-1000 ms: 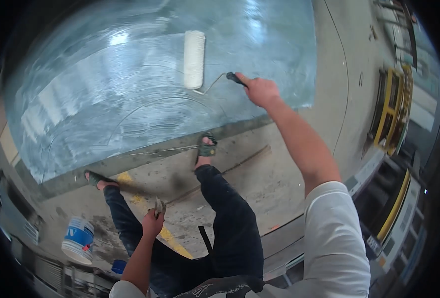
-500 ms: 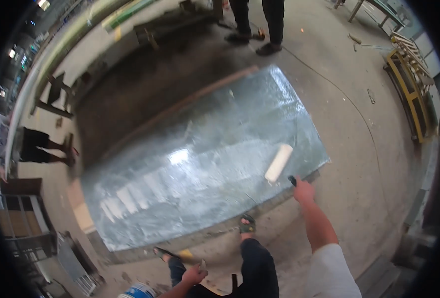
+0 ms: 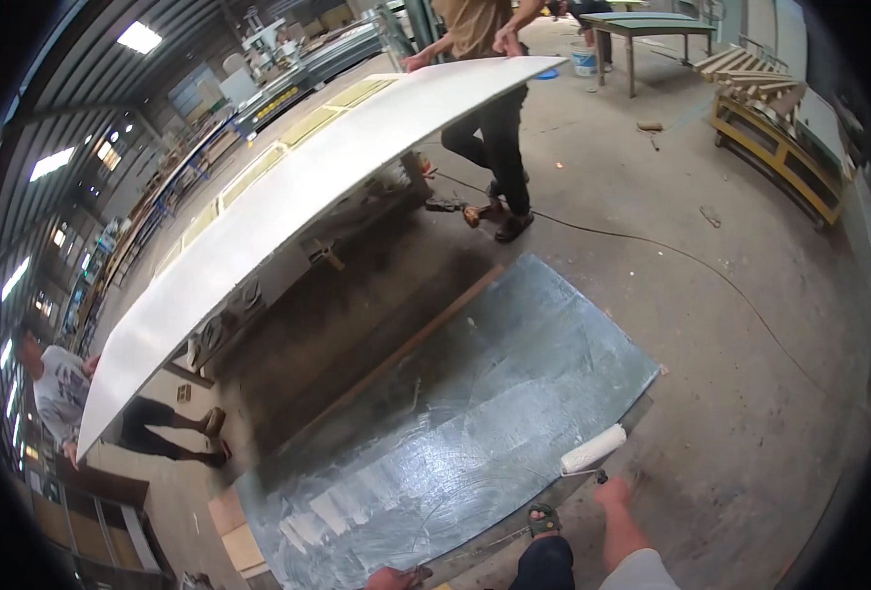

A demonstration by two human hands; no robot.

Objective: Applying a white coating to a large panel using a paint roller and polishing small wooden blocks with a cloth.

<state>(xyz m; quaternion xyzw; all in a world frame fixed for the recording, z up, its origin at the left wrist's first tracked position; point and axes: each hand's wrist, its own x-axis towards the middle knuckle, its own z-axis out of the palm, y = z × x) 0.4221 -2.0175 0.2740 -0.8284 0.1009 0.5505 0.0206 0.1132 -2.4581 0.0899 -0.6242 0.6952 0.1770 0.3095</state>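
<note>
My right hand point(image 3: 616, 489) is closed round the dark handle of a paint roller point(image 3: 594, 450). Its thick off-white sleeve lies at the near right edge of a large grey-green sheet point(image 3: 494, 383). The sheet is low to the floor, coated with something wet and shiny, with pale streaks towards its left end. At the bottom edge of the picture, my left hand point(image 3: 388, 578) is closed on a small, dark object too blurred to name. Beyond the sheet, two people hold a long white panel point(image 3: 288, 187) tilted in the air, one at each end.
A brown strip point(image 3: 411, 344) runs along the sheet's far side. A cable point(image 3: 642, 241) crosses the floor at right, near a yellow-framed cart point(image 3: 775, 157) stacked with wood. A green-topped table point(image 3: 647, 25) and a white bucket point(image 3: 584, 61) stand at the back.
The view has tilted up, bringing in the white panel held by the two people. My right hand has drawn the roller nearer, to the sheet's edge.
</note>
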